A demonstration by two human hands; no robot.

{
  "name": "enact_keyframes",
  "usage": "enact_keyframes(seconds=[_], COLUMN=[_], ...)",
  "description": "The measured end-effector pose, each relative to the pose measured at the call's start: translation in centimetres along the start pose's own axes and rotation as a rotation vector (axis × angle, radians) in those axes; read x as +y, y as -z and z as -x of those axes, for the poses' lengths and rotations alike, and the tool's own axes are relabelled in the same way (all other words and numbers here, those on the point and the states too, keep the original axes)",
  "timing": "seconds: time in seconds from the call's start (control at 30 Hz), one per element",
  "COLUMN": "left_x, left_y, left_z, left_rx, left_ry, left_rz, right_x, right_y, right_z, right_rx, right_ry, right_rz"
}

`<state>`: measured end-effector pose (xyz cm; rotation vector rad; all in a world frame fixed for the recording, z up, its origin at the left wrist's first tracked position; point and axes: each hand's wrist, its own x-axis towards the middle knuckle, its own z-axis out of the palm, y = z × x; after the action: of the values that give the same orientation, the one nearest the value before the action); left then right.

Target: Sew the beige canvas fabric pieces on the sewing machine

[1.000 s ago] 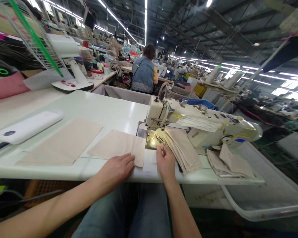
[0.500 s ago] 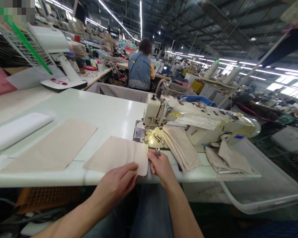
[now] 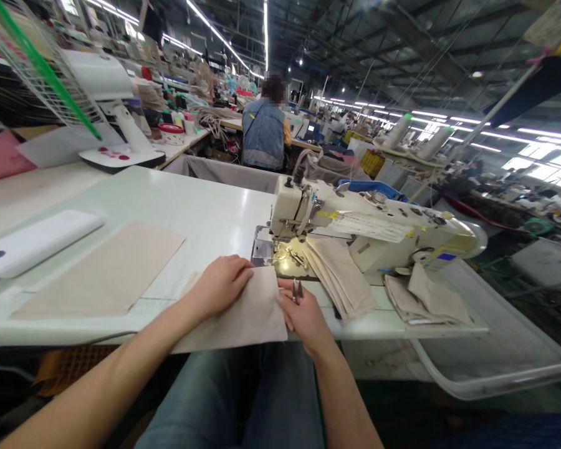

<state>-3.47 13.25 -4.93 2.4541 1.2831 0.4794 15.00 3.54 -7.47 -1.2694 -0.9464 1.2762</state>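
Note:
A beige fabric piece (image 3: 257, 315) lies at the front edge of the pale green table, its near side reaching slightly over the edge. My left hand (image 3: 224, 284) is closed on its upper edge, fingers curled over the cloth. At the right edge of the piece, my right hand (image 3: 305, 317) is closed around small thread snips (image 3: 298, 290), whose blades point up. Its fingertips also touch the cloth edge. Just beyond both hands stands the sewing machine (image 3: 290, 209), its lit needle plate (image 3: 290, 262) showing bare metal.
Several stacked beige pieces (image 3: 346, 280) lie right of the needle plate, with a folded pile (image 3: 425, 302) farther right. Another flat beige piece (image 3: 107, 268) and a white oblong object (image 3: 42, 243) lie left. A fan (image 3: 98, 75) stands behind; a person (image 3: 264, 131) sits beyond.
My left hand has moved from the fabric's near edge up to its far edge. The piece has turned and shifted toward me. My right hand stays at its right edge with the snips.

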Motion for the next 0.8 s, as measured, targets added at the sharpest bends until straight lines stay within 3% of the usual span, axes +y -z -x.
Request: enact_keyframes(seconds=[0.17, 0.8], left_x=[0.0, 1.6], left_y=[0.7, 2.0], left_z=[-0.5, 0.7], left_rx=[-0.036, -0.019], left_ry=[0.071, 0.123], left_rz=[0.234, 0.298], right_x=[0.0, -0.5], right_y=[0.9, 1.2], right_z=[0.6, 1.9], right_rx=[-0.035, -0.011], right_ry=[-0.011, -0.049], right_rz=[0.000, -0.013])
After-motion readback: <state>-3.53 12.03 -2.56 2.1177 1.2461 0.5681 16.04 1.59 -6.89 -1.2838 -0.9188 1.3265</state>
